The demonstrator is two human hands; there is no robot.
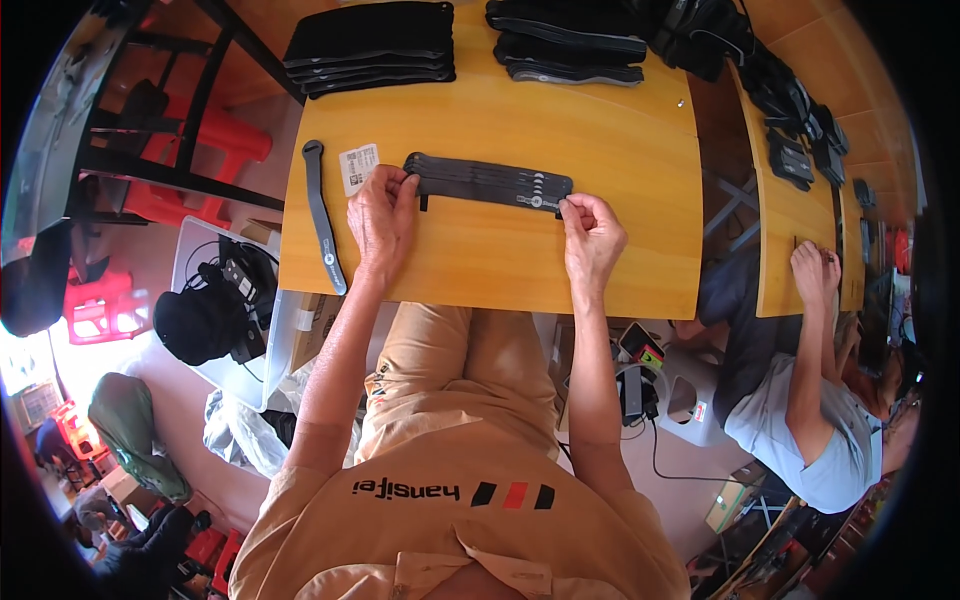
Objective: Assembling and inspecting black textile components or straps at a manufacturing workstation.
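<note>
Several dark grey straps [480, 182] lie overlapped in a fanned row on the yellow table [480, 265], with pale printed marks near their right ends. My left hand [380, 225] pinches the left end of the nearest strap between thumb and fingers. At the strap's other end, my right hand [594, 238] pinches the corner in the same way. A white printed label [357, 165] lies just beyond my left fingers, partly covered by them. Further left, a single grey strap [322, 215] with a rounded, holed end rests lengthwise on the tabletop, touched by neither hand.
Stacks of black flat fabric pieces [370, 45] and more dark pieces [570, 40] sit along the far side. Left of the table stands a white bin [190, 255] with black items and cables. At right, a co-worker [810, 420] works at another table [790, 250].
</note>
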